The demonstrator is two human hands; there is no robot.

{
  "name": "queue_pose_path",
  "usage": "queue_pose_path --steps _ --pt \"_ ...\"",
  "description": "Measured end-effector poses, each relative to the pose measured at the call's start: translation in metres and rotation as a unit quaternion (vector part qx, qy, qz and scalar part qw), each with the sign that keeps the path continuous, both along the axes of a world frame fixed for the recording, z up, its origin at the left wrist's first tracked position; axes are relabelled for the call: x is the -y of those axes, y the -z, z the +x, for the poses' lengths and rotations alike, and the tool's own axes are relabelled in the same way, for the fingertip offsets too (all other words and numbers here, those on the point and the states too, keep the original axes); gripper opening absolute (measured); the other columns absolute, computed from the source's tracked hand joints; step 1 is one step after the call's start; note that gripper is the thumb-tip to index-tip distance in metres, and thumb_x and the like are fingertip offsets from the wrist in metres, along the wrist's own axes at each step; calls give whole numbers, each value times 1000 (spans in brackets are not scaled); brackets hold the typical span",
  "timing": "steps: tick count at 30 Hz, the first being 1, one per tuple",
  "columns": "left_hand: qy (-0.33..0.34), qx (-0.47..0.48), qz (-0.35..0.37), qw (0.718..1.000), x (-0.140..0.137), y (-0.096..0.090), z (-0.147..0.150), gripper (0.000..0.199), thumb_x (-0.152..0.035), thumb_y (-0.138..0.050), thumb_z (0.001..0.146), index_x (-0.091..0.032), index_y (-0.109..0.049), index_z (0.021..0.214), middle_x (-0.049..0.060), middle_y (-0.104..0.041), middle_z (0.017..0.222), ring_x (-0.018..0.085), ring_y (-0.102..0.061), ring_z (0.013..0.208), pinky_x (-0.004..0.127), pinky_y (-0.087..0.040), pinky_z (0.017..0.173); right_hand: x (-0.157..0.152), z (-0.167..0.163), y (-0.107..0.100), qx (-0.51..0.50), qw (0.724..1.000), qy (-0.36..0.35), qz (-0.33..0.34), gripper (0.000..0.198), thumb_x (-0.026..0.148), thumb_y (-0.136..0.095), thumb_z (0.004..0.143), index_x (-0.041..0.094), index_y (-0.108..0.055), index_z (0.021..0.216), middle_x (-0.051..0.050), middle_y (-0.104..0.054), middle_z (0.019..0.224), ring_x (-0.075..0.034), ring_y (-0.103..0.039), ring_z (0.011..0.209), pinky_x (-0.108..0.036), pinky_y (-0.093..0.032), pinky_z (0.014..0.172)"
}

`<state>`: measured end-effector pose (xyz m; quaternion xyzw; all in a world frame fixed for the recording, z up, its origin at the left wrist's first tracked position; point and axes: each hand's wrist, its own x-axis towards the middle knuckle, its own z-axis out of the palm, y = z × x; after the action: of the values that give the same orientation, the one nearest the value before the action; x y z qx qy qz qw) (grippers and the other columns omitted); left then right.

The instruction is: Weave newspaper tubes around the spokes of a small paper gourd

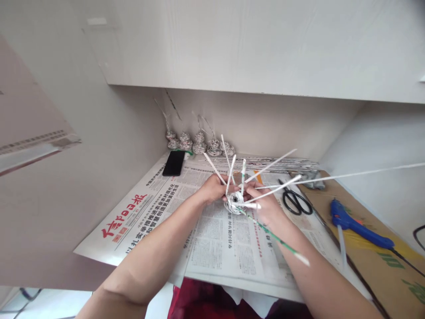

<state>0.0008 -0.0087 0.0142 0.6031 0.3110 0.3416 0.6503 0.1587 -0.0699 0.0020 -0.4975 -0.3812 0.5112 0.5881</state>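
Note:
Between my hands, just above the newspaper [212,239], is a small round weave of rolled paper [236,207]. White paper sticks fan out from it, and one green-marked stick [275,237] slants toward my right forearm. My left hand [214,188] grips the weave's left side, thumb and fingers pressed together at the base of the sticks. On the other side my right hand [260,197] has its fingers closed at the weave's edge, by a long paper stick [348,176] that runs far to the right. Its fingertips are partly hidden behind the sticks.
Several woven paper gourds [199,144] line the back wall beside a black phone [173,163]. Rolled paper sticks [279,165] lie behind my hands. To the right are black-handled scissors [295,199] and a blue glue gun [358,226] on cardboard [375,266]. A shelf edge [259,92] overhangs the back.

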Motion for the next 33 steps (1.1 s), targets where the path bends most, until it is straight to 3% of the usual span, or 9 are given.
queue_pose_path --steps 6,11,14,18,23,28,33 --pt "-70 37 -17 997 3 1 9 36 -35 -83 55 -13 -56 62 -3 -58 51 6 -48 40 19 -37 38 -3 8 1 10 999 34 16 36 45 -84 56 19 -62 69 2 -61 53 -11 -51 43 -23 -36 38" --pt "-62 25 -31 997 5 2 11 35 -32 -84 53 -12 -56 63 -3 -58 50 6 -47 39 18 -36 38 0 11 -4 17 999 -38 -6 38 41 -85 56 17 -68 81 0 -65 60 -11 -53 45 -23 -39 40" --pt "-59 18 -38 997 6 1 11 33 -30 -84 54 -13 -56 62 -4 -55 48 6 -46 39 18 -35 37 2 9 -7 34 998 -54 -4 39 38 -87 53 17 -67 78 0 -65 58 -12 -53 43 -24 -40 41" --pt "-68 2 -51 996 6 -1 10 32 -27 -84 54 -13 -55 61 -4 -53 46 6 -45 39 18 -34 37 0 5 -3 58 998 -3 22 39 41 -88 48 17 -64 68 0 -63 52 -12 -51 41 -25 -39 39" --pt "-34 -13 -71 997 4 0 9 23 -23 -81 58 -10 -63 66 -2 -57 49 6 -47 41 18 -34 38 -3 1 6 29 998 42 28 32 39 -85 52 18 -65 67 2 -61 54 -11 -50 44 -24 -38 40" --pt "-84 14 -77 993 7 4 15 22 -20 -80 57 -10 -66 70 -1 -61 55 7 -50 43 18 -37 40 -5 -2 11 5 997 71 42 27 34 -83 56 18 -64 66 3 -57 51 -8 -44 41 -22 -34 39" --pt "-108 44 -45 992 12 7 20 27 -25 -83 54 -11 -68 73 0 -64 63 9 -54 49 20 -44 42 -6 -3 8 -19 995 98 27 33 42 -81 58 19 -60 65 4 -54 47 -10 -45 39 -24 -36 38"
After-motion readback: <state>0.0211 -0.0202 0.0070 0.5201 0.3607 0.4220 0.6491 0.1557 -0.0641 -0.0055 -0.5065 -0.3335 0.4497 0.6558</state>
